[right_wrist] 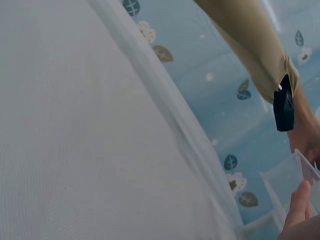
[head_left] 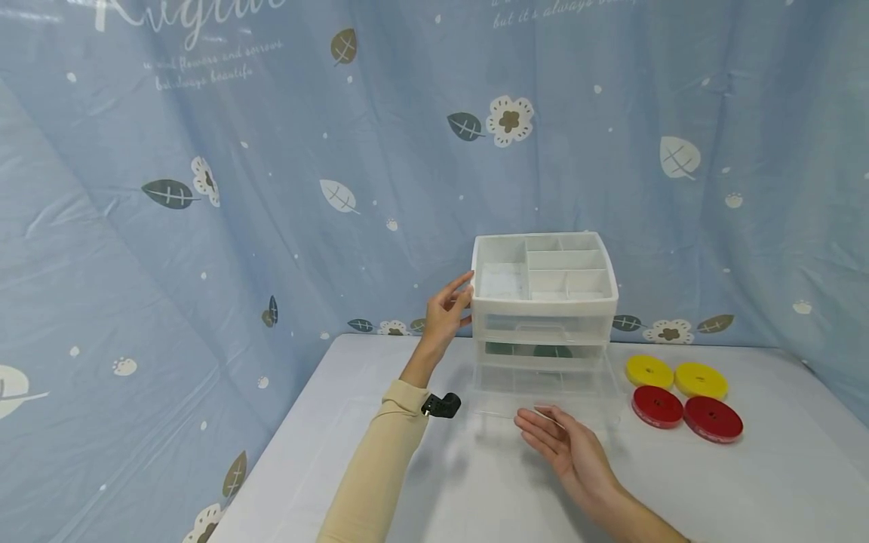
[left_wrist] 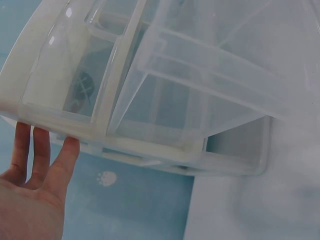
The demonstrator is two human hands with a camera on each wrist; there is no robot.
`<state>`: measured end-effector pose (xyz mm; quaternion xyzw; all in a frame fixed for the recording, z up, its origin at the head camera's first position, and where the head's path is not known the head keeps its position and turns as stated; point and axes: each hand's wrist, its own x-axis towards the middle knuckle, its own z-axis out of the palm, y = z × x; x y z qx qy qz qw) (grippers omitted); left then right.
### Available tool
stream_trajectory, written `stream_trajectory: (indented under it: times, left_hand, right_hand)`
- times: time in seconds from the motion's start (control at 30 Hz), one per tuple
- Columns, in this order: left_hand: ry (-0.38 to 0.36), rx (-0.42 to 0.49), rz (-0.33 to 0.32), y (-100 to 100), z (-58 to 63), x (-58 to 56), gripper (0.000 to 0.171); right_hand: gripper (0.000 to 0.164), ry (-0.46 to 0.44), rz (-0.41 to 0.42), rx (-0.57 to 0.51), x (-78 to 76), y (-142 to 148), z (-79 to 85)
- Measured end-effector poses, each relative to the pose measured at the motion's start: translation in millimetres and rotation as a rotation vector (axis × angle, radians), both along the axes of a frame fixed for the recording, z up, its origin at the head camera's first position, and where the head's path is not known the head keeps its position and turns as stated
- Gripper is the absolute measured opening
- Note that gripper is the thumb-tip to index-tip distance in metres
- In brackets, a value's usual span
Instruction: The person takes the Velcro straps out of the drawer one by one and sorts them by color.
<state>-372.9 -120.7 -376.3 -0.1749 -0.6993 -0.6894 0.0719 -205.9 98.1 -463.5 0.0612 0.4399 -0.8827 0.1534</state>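
A white and clear plastic drawer organizer [head_left: 545,309] stands toward the back of the table, with a divided tray on top. Its lowest clear drawer [head_left: 550,382] is pulled out toward me. My left hand [head_left: 444,313] touches the organizer's left side near the top; in the left wrist view its fingertips [left_wrist: 71,145] rest along the side edge. In front of the pulled-out drawer is my right hand [head_left: 577,456], its fingers extended right at the drawer's front edge. The right wrist view catches only part of this hand [right_wrist: 298,212] beside the clear plastic.
Right of the organizer lie two flat yellow rolls [head_left: 649,372] and two flat red rolls [head_left: 713,419]. A white cloth covers the table [head_left: 326,445]. Behind hangs a blue curtain [head_left: 407,151] with leaf and flower prints. A small black device [head_left: 443,406] sits at the left wrist.
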Motion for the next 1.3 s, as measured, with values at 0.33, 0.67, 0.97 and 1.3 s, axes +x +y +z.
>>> stream_trajectory:
  times: [0.33, 0.67, 0.97, 1.3]
  left_hand:
    - [0.034, -0.007, 0.034, 1, -6.1, -3.3, 0.035]
    - [0.025, -0.016, 0.039, 1, -5.3, -1.8, 0.034]
    - [0.043, -0.003, 0.014, 0, -5.1, -2.6, 0.035]
    - [0.054, -0.013, 0.010, 0, -2.6, -0.4, 0.037]
  right_hand:
    - [0.049, 0.011, -0.026, 0.000, 1.0, -5, -0.8]
    - [0.050, 0.010, -0.028, 0.012, 0.2, -7, -1.2]
    - [0.039, 0.016, -0.018, 0.004, -11.0, -5, 0.9]
    - [0.037, 0.053, -0.020, -0.049, -40.8, -2, 2.7]
